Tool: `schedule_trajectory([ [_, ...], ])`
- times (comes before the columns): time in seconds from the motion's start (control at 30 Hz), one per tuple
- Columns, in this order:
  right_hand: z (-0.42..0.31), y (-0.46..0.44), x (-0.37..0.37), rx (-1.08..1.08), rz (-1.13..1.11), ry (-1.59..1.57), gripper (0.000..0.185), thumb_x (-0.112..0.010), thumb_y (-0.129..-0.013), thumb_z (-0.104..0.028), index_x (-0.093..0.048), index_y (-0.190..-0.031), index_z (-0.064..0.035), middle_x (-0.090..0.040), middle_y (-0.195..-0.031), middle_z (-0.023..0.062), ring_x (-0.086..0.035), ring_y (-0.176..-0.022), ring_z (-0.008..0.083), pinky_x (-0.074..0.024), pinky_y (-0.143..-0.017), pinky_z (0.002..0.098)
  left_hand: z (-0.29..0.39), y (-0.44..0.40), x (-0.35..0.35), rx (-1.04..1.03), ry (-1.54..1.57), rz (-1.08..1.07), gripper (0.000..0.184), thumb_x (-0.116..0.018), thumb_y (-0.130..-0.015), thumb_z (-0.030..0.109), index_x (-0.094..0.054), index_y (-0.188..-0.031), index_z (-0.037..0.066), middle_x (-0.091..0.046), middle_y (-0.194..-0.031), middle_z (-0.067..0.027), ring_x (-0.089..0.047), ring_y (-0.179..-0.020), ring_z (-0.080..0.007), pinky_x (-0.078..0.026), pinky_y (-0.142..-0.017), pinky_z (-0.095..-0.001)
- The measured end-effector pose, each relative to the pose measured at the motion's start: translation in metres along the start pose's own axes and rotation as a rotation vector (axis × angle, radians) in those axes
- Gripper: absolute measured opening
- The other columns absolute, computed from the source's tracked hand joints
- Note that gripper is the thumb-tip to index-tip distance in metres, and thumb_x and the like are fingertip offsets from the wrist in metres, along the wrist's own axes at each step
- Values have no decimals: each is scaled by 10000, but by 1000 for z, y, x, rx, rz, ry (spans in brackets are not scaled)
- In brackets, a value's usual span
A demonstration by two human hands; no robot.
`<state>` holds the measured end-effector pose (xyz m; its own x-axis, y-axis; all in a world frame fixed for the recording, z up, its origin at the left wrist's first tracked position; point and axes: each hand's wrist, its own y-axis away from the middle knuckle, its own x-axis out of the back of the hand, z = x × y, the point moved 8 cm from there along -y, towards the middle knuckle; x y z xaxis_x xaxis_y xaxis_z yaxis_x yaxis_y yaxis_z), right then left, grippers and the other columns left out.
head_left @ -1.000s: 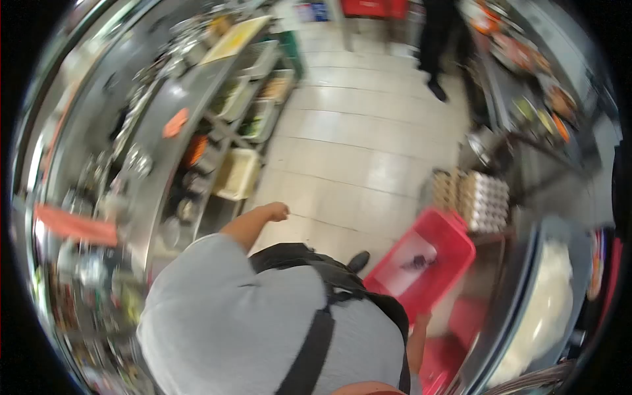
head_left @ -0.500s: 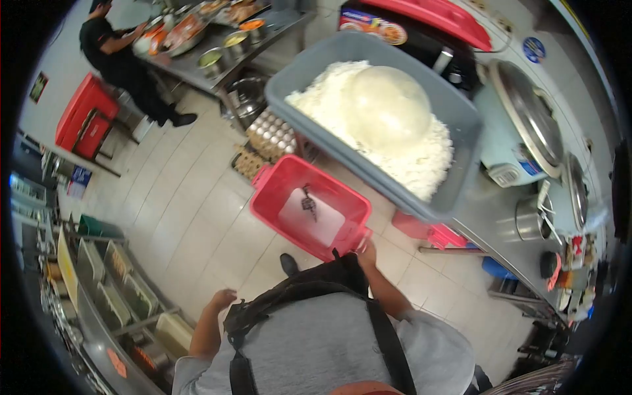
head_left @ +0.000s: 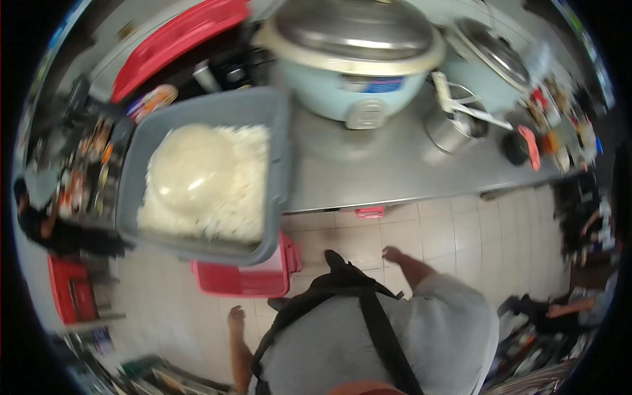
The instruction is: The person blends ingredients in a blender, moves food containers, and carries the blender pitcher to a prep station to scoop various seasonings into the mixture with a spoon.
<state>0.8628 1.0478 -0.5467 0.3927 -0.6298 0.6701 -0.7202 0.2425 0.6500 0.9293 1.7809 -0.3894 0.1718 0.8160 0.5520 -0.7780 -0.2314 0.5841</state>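
My left hand hangs low over the tiled floor, just below the red bin, without touching it. Its fingers are loosely apart and nothing shows in them. To the right, my right hand is held out in front of the steel counter, loosely open with no object visible in it. A grey tub stands above the red bin and hides part of it. Inside the tub, white rice surrounds a rounded translucent bowl.
A large rice cooker, a smaller cooker and a metal pot stand on the counter. A person in dark clothes is at the far left, beside a red box. Another person's arm shows at the right.
The view has swung right to the counter and cookers. My right hand has let go of the red bin's rim and is now away from it. The bin lies partly behind the grey tub.
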Motion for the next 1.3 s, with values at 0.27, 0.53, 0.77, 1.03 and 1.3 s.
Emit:
schedule_trajectory([
  [0.27,186,52,206,-143,318,232,277,-580,-785,-289,-663,-961,-92,-641,-1005,136,-596,-957,303,-483,-833,396,289,105,-190,-407,-460,-477,300,-617,-804,106,-594,-1090,18,-658,-939,-162,-644,-872,-262,-497,-729,-326],
  [0.53,443,214,166,-809,270,-39,258,-546,-834,-156,-639,-1026,-12,-639,-1052,171,-620,-976,281,-500,-815,365,319,126,-178,-640,-162,-199,279,-584,-822,69,-584,-1094,7,-645,-951,-117,-616,-870,-187,-494,-749,-319],
  [0.77,478,224,352,-508,436,-157,301,-650,-801,-335,-650,-657,-71,-629,-592,89,-613,-538,178,-505,-530,343,46,264,-195,40,310,199,261,-524,-858,160,-572,-1092,56,-531,-761,-6,-482,-593,-92,-389,-491,-232],
  [1.03,537,294,754,2,1698,-870,316,-543,-899,-314,-591,-1016,-24,-608,-956,92,-568,-848,180,-449,-737,301,6,445,-444,288,35,-212,264,-525,-861,214,-602,-1056,52,-586,-846,-54,-537,-674,-157,-436,-547,-307],
  [1.3,578,237,876,337,1467,-923,538,-371,-931,-350,-368,-1374,-44,-505,-1275,141,-486,-1157,275,-374,-980,383,90,509,-614,354,317,-388,288,-526,-864,268,-631,-1020,49,-640,-930,-101,-592,-755,-222,-484,-603,-382],
])
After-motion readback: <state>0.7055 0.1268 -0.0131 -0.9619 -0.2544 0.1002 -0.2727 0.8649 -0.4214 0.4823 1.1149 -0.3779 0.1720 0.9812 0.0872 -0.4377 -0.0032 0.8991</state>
